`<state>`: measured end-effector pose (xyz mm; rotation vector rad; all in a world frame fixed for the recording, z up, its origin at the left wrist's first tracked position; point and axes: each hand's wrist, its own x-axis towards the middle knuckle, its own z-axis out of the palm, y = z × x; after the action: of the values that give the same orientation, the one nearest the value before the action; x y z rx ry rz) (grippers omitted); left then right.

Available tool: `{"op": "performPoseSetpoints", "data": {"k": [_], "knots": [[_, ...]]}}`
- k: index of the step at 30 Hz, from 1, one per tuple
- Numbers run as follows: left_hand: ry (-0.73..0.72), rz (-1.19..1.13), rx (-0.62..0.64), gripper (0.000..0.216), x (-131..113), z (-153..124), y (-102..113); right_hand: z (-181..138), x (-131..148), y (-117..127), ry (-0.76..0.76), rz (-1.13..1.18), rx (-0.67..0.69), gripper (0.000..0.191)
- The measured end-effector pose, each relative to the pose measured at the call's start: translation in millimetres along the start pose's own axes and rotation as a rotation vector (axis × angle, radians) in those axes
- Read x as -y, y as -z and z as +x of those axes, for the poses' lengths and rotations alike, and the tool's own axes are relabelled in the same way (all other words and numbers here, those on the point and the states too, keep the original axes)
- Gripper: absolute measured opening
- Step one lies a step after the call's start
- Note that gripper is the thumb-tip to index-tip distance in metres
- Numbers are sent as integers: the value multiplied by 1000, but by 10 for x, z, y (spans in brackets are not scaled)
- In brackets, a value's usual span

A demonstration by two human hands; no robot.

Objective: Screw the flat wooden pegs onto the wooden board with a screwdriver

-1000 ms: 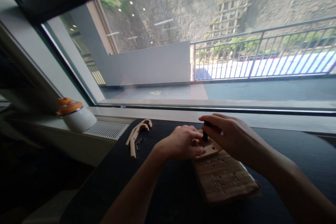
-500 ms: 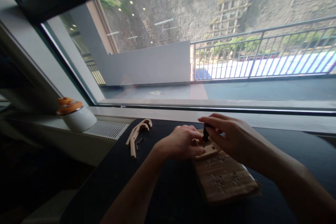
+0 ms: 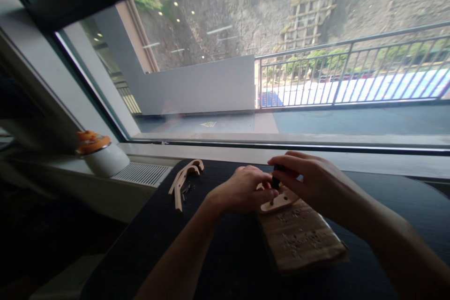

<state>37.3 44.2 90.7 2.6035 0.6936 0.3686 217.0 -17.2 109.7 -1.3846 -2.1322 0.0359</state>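
My right hand (image 3: 305, 176) has its fingers wrapped round a black-handled screwdriver (image 3: 276, 179), held nearly upright. Beneath it lies a pale curved wooden piece (image 3: 281, 202) with dark holes, set on a thick wooden board (image 3: 302, 239). My left hand (image 3: 246, 190) is closed in a pinch at the screwdriver's lower end, just above the wooden piece. What exactly its fingertips grip is hidden. The screwdriver's tip cannot be made out clearly. Many small marks or holes pit the board's face.
Left of my hands, two curved wooden hooks (image 3: 181, 185) lie on the dark table (image 3: 147, 239), with several small screws (image 3: 188, 191) beside them. A white jar with an orange lid (image 3: 105, 157) stands on the sill by a vent (image 3: 144, 173). A large window (image 3: 211, 84) rises behind the table.
My left thumb has lifted off the wooden piece towards the screwdriver, uncovering the piece's near left end. My right hand and the screwdriver have shifted slightly.
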Motion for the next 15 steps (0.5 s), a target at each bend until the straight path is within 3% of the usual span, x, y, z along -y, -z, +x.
{"op": "performPoseSetpoints", "data": {"k": [15], "knots": [[32, -34, -17, 23, 1, -4, -10, -7, -22, 28, 32, 118, -5, 24]]}}
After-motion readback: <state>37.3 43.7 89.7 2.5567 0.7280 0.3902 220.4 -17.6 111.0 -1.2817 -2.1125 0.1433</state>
